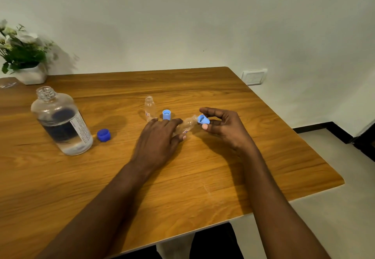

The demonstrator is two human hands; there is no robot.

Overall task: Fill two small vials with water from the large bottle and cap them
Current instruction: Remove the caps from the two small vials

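A large clear bottle point(60, 122) stands uncapped at the left of the table, partly filled with water. Its dark blue cap point(103, 135) lies beside it on the wood. One small clear vial point(150, 108) stands upright and open near the table's middle, with a light blue cap point(166, 114) resting just right of it. My left hand point(158, 139) grips a second small vial point(187, 125), tilted with its mouth toward the right. My right hand point(221, 125) pinches another light blue cap point(203, 119) right at that vial's mouth.
A white pot of flowers point(26, 59) sits at the table's far left corner against the wall. The wooden table point(203, 177) ends at a rounded edge on the right, with floor beyond. A wall socket point(254, 76) is behind the far right corner.
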